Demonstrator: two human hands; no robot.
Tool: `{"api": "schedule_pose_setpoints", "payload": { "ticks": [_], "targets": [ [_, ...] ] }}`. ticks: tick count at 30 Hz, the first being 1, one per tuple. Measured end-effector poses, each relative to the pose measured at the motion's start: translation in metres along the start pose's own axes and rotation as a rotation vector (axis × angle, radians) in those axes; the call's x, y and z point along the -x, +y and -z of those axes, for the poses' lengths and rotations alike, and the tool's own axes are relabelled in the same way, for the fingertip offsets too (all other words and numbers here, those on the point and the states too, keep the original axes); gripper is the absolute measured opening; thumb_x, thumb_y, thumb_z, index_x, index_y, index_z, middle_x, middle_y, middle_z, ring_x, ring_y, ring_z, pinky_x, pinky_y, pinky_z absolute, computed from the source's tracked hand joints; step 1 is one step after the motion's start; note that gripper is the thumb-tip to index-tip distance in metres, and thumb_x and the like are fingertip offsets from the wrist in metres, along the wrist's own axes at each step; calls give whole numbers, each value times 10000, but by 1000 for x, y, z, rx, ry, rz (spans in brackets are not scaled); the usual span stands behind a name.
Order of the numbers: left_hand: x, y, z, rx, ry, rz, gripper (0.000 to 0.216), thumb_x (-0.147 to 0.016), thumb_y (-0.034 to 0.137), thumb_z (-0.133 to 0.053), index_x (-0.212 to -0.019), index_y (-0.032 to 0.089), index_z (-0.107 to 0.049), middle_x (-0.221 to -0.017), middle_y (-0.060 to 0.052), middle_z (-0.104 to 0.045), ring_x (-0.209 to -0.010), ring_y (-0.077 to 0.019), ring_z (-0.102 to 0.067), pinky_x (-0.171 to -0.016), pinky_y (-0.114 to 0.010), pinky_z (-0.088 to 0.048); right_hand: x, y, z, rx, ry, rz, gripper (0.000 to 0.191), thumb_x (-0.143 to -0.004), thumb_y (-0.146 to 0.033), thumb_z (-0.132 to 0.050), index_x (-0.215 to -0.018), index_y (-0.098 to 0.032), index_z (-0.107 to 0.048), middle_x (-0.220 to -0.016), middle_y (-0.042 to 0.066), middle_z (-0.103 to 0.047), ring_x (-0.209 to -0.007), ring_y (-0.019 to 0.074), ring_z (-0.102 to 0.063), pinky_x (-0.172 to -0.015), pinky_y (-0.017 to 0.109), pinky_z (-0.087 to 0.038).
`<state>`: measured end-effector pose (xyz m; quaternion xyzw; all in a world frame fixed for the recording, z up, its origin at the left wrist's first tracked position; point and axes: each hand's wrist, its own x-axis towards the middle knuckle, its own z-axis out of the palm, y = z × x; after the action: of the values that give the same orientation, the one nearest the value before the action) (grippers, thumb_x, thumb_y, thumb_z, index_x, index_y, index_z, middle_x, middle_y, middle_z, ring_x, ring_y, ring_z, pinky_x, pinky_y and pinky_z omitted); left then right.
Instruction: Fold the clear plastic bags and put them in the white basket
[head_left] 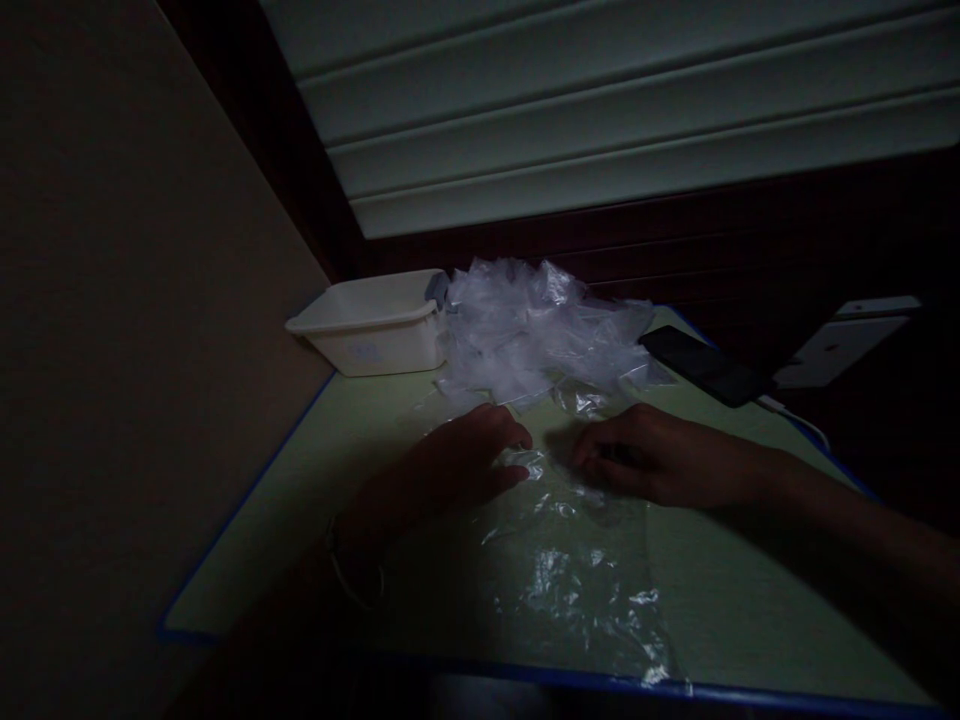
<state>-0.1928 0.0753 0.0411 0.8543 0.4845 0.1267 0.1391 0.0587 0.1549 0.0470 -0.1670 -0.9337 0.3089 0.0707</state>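
A: What lies in front of the person?

B: A pale green table (750,590) with a blue edge, in a dark room. On it, a sheet of clear plastic film (577,585) lies spread and wrinkled, catching the light in small bright streaks. It runs from the space between the two hands down to the near edge.

A: Where are the hands?

B: Both reach in from the near side, over the middle of the table. The left hand (476,450) is at the film's far left, its thumb and forefinger parted, with a shiny bit of plastic showing between them. A thin bracelet (345,575) circles that wrist. The right hand (637,452) faces it across a small gap, fingers bent inward and pointing down at the film.

A: Is either one gripping the film?

B: The light is too poor for me to tell whether the fingers of either hand are closed on it.

A: And around them?

B: Just beyond the hands sits a loose heap of crumpled clear plastic (532,330). Close against its left side stands a white bin (382,335). To the heap's right lies a black phone (701,363), with a white cable (774,405) at its near end. Farther right is a pale flat item (836,350) bearing a small dark logo. Behind everything, wide pale slats (585,120) sit in a dark frame.
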Motion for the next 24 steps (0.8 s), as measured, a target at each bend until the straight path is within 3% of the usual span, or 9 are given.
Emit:
{"api": "schedule_pose_setpoints", "payload": {
  "ticks": [4, 10, 18, 24],
  "targets": [
    [-5, -3, -5, -22, 19, 43, 239, -910, 304, -553, -1097, 163, -601, -1061, -86, -611, -968, -195, -572, -861, -346, -479, 1, -2, 3, -2, 80, -13, 200, -912, -252, -476, -903, -158, -652, -730, 11, -633, -598, 113, -543, -591, 232, -391],
    [-14, -11, -9, 27, 20, 100, 198, -901, 245, -513, -1021, 150, -638, -866, -45, -660, -771, -153, -604, -707, -282, -479, -1, -2, 4, 62, 139, -30, 226, -911, -245, -469, -970, -156, -667, -771, 33, -667, -630, 130, -574, -609, 252, -408],
    [-11, -15, -11, 68, 46, -10, 211, -878, 236, -575, -1075, 170, -612, -1016, -65, -635, -901, -169, -586, -803, -312, -482, 2, -2, 6, 131, 162, 35, 194, -906, -225, -489, -982, -166, -657, -878, 57, -683, -739, 152, -617, -675, 273, -437],
    [-15, -20, -17, 34, 84, 15, 208, -875, 255, -597, -1059, 159, -600, -1000, -81, -617, -942, -202, -556, -854, -364, -466, 0, 0, -1, 127, 131, 85, 224, -909, -227, -503, -1096, -163, -608, -1039, 95, -648, -907, 194, -614, -778, 319, -474]
  ]
}}
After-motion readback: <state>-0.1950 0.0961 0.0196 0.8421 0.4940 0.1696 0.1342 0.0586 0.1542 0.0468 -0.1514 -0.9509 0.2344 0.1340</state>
